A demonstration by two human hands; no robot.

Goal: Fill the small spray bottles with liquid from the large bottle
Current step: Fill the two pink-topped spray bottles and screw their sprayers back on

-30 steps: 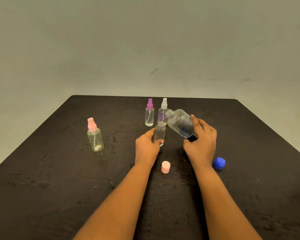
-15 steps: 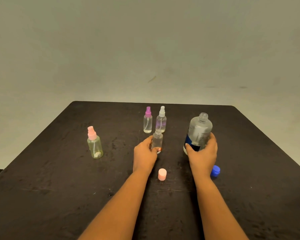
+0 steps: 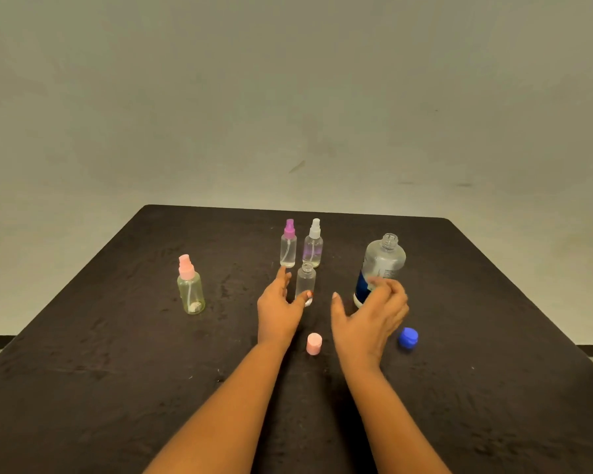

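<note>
The large clear bottle [image 3: 384, 260] with a blue label stands upright and uncapped on the dark table [image 3: 117, 371], right of centre. My right hand [image 3: 367, 319] hovers just in front of it, fingers loose and blurred, holding nothing. A small clear bottle [image 3: 305, 280] stands open at the table's centre. My left hand [image 3: 279, 311] is beside it: the thumb touches its base and the straight fingers lie to its left. A pink cap [image 3: 314, 343] stands between my wrists. The blue cap [image 3: 408, 338] lies to the right of my right hand.
Three capped spray bottles stand on the table: a yellowish one with a pink top [image 3: 190, 292] at the left, and a magenta-topped one [image 3: 288, 246] and a white-topped one [image 3: 313, 246] behind the open bottle. A plain wall rises beyond the table's far edge.
My right hand tipped the large bottle back upright, set it down on the table and let go of it. My left hand loosened its grip on the small open bottle.
</note>
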